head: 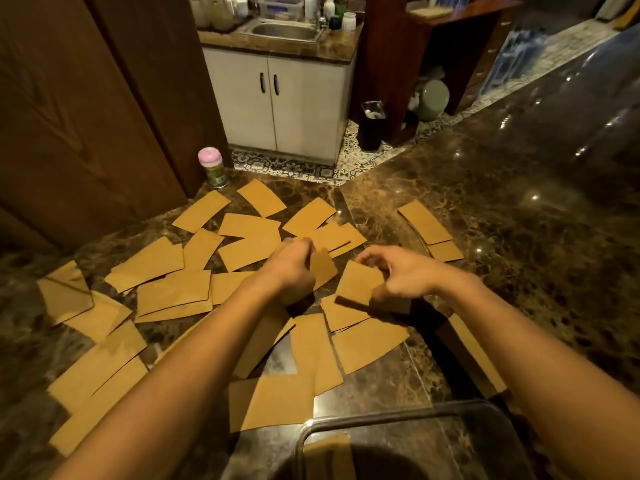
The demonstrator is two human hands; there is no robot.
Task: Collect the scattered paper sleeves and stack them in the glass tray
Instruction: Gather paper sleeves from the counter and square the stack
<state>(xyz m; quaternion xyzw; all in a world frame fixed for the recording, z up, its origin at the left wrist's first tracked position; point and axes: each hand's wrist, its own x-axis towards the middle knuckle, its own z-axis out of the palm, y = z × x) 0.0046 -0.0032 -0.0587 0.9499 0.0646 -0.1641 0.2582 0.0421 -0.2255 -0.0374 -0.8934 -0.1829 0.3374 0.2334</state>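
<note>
Several flat brown paper sleeves (159,261) lie scattered and overlapping on the dark marble counter (519,237). My left hand (294,268) is closed on one sleeve (323,268), held edge-up above the pile. My right hand (405,271) pinches another sleeve (360,282), tilted and lifted off the counter. The glass tray (498,427) stands at the near edge, lower right, with one sleeve (329,455) showing inside it. Two more sleeves (426,221) lie apart at the right.
A pink-lidded jar (214,167) stands at the counter's far left corner by a wooden panel (69,116). Beyond the counter are white cabinet doors (277,98), a sink (287,31), a black bin (371,126) and a patterned tile floor.
</note>
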